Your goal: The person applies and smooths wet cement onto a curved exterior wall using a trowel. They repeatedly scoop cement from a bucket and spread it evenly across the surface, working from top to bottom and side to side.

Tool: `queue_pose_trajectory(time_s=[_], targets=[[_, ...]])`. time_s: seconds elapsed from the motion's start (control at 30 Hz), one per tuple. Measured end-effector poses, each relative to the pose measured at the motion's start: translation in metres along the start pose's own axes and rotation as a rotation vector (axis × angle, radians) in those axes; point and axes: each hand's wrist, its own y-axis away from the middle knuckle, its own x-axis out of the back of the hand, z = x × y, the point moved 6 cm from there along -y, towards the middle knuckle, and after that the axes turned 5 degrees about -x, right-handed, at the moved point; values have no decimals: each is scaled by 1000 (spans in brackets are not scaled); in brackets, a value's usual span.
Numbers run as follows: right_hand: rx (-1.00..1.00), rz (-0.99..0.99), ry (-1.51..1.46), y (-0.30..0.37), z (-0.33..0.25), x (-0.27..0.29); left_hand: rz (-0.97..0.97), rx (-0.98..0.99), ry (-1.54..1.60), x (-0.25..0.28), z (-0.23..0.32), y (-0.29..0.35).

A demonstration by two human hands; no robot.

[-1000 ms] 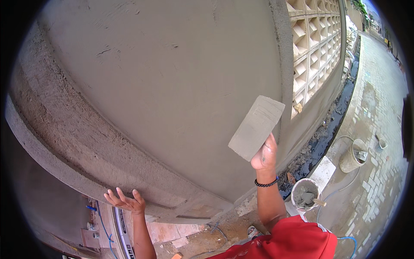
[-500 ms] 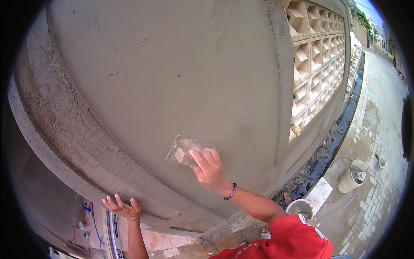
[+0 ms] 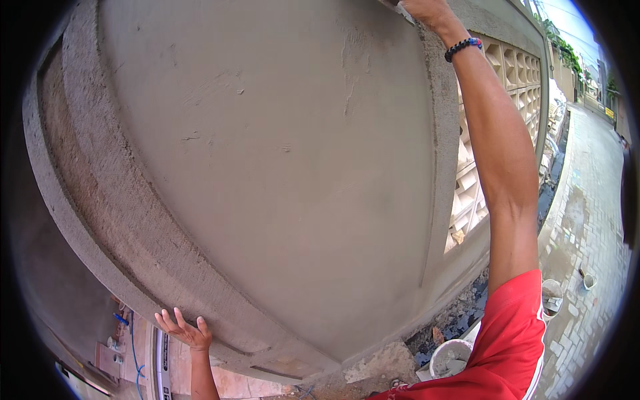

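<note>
As the right hand [image 3: 429, 12] holds a barely visible flat grey tool [image 3: 399, 9], left hand [image 3: 185, 331] spread wide, the grey plastered wall [image 3: 287, 207] appears largely smooth, rough streaks [image 3: 351, 75] remaining.

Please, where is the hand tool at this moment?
In the head view, the hand tool is at the top edge, right of centre and mostly cut off, in the right hand, by the smooth grey wall.
</note>
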Motion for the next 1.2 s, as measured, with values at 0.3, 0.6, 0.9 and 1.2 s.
queue_pose_trajectory(time_s=[0.3,0.6,0.9,1.2], targets=[[237,-269,161,143,23,-55,-37,1,2,3,3,0],[213,-666,89,478,24,-124,126,204,217,7,43,-64],[-149,-66,-284,225,21,-31,62,52,247,19,83,-194],[154,191,-39,-111,-7,24,62,59,139,10,95,-211]])
